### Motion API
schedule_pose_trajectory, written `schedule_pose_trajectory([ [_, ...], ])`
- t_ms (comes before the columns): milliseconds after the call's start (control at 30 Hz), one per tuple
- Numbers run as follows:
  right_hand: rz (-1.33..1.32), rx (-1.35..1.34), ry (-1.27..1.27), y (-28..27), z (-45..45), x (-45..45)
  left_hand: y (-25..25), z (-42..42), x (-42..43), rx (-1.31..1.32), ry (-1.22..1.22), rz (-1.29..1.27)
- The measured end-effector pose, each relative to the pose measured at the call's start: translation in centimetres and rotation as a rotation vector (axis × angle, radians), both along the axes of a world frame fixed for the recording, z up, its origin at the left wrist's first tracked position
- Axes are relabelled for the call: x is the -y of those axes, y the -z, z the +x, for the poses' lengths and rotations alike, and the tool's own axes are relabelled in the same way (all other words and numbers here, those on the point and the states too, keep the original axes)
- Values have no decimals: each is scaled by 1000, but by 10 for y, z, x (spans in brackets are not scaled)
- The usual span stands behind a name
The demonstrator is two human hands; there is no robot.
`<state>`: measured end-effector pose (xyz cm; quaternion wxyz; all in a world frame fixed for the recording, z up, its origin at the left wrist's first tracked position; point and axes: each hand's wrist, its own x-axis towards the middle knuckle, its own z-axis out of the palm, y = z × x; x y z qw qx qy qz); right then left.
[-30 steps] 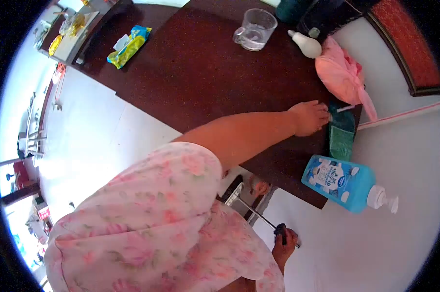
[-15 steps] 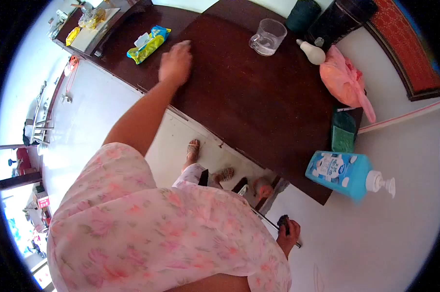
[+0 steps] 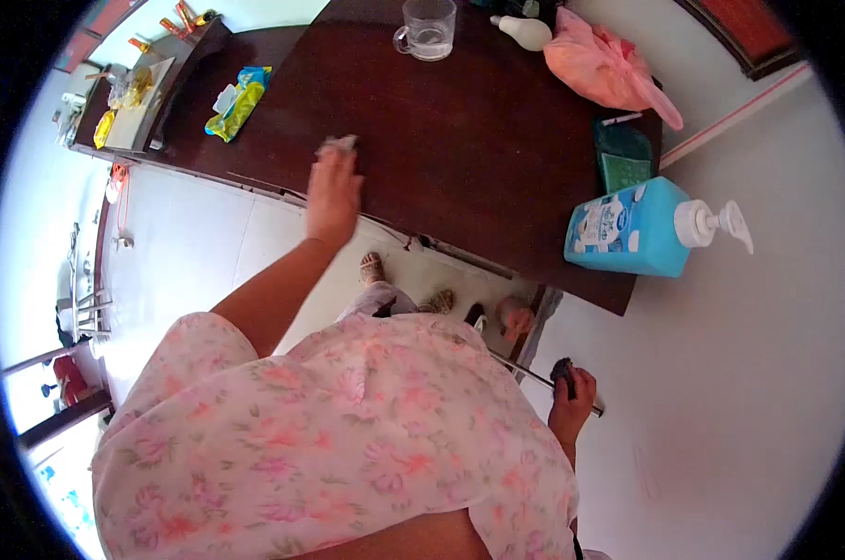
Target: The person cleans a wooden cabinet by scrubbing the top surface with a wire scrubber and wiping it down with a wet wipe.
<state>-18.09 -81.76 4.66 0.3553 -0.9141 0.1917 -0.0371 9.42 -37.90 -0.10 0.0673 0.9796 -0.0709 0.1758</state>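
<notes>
My left hand is over the front edge of the dark table, its fingers pressed together with a small pale crumpled thing at the tips. At the lower right, my right hand is closed round a metal rod, with a dark crumpled thing beside its fingers. A yellow and blue wipes pack lies left of my left hand. Farther back stands a glass mug holding some clear liquid. The blue pump bottle is at the table's right corner.
A pink plastic bag, a white bulb-shaped object and a green packet lie at the right. A shelf board with bags is at upper left. Sandalled feet show below the table edge.
My left hand has swung from the green packet at the right to the table's left part, then slightly toward its front edge. My right hand keeps hold of the rod. The view has shifted.
</notes>
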Motion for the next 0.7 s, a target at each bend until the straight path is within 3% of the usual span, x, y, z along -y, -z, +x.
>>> schedule_pose_trajectory([
  [133,-28,17,-38,4,-3,2,-39,-7,104,-194,275,64],
  [200,4,28,5,3,-5,0,-43,-6,145,-262,434,-35],
  [433,166,5,258,-5,-22,-12,-39,-1,233,-210,862,-65],
  [533,75,-3,245,-19,-23,-18,-29,36,239,-136,981,50],
  [600,50,22,229,-24,-25,-17,-34,69,245,-109,879,75],
  [667,15,36,228,-32,-30,-20,-37,118,249,-106,626,-45],
  [700,24,31,263,-35,-30,-23,-28,129,252,-113,639,-52],
])
